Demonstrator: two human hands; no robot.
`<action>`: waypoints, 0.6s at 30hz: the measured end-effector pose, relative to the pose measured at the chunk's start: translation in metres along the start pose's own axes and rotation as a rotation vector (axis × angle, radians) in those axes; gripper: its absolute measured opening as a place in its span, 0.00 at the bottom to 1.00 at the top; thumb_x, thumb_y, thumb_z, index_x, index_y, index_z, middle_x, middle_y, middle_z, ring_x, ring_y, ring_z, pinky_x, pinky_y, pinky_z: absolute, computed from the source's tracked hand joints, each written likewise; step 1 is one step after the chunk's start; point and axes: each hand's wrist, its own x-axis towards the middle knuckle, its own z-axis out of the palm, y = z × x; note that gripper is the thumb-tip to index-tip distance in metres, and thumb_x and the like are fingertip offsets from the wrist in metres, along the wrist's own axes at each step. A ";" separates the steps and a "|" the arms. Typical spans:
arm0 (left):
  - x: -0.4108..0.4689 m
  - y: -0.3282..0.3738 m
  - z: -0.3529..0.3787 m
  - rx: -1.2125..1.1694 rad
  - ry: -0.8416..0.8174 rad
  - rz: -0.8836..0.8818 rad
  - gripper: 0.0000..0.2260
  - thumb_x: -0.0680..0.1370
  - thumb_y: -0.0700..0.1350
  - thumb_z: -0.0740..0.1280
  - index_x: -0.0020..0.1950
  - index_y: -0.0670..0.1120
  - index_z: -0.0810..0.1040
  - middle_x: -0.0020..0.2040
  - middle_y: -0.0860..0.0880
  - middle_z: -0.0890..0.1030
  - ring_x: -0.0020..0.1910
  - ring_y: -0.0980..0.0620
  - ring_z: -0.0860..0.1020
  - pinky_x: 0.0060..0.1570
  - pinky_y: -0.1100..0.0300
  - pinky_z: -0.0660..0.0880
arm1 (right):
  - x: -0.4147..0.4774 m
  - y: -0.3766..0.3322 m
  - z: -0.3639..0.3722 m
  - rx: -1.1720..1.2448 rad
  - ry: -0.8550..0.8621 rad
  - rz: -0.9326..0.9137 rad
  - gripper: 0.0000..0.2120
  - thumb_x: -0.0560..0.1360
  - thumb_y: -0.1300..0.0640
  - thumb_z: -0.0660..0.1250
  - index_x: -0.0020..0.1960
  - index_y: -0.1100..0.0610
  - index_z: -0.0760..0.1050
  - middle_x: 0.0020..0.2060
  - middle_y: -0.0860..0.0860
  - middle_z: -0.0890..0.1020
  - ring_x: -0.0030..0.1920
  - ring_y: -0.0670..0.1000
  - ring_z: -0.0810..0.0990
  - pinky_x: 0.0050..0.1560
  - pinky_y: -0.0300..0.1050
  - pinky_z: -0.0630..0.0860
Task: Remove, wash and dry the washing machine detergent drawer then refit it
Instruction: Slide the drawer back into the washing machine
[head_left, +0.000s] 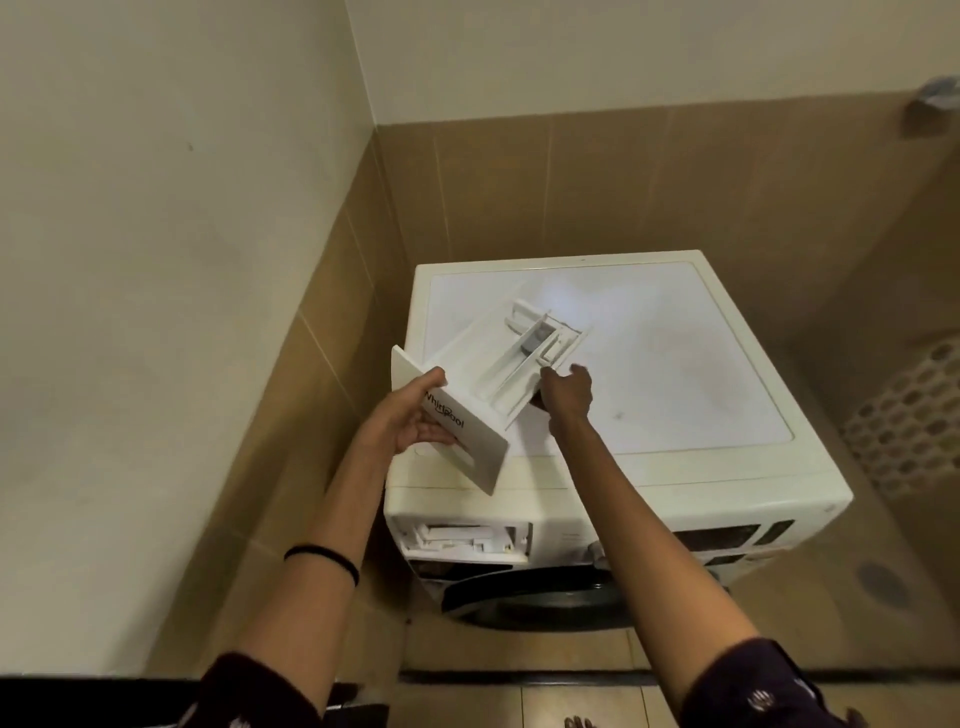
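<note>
Left hand (410, 415) is gripping the front panel of the detergent drawer (488, 374), thumb curling over the panel's upper edge and fingers wrapping beneath it beside the Whirlpool lettering. Right hand (569, 395) is clasping the tray's right side wall, fingers curling under it. Together they are holding the drawer tilted over the front left part of the washing machine's (675, 364) white top, panel end nearest the person, rear end pointing away towards the wall. Whether the tray is touching the top I cannot tell. A grey insert (537, 340) is sitting in a compartment near the rear. Below, the drawer slot (467, 540) is standing open in the machine's front, above the dark round door (540, 597). A black band (322, 558) is circling the left wrist.
</note>
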 end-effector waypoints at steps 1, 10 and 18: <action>-0.009 -0.008 0.002 -0.031 0.019 0.018 0.10 0.75 0.45 0.63 0.46 0.38 0.71 0.43 0.39 0.77 0.39 0.41 0.79 0.33 0.55 0.80 | -0.008 -0.002 -0.003 -0.046 0.005 -0.053 0.21 0.78 0.60 0.61 0.70 0.59 0.64 0.64 0.58 0.72 0.61 0.58 0.75 0.51 0.42 0.72; -0.102 -0.061 0.002 -0.221 0.153 0.039 0.11 0.75 0.48 0.64 0.42 0.39 0.71 0.39 0.37 0.78 0.35 0.40 0.79 0.31 0.55 0.80 | -0.083 0.005 -0.028 -0.171 -0.171 -0.199 0.23 0.77 0.61 0.61 0.71 0.55 0.65 0.66 0.53 0.73 0.59 0.54 0.76 0.51 0.37 0.72; -0.180 -0.168 0.021 -0.398 0.284 -0.012 0.13 0.73 0.48 0.65 0.49 0.38 0.71 0.42 0.37 0.78 0.38 0.40 0.80 0.30 0.55 0.80 | -0.150 0.064 -0.069 -0.350 -0.320 -0.221 0.23 0.77 0.60 0.60 0.71 0.54 0.65 0.65 0.53 0.74 0.59 0.55 0.77 0.58 0.44 0.72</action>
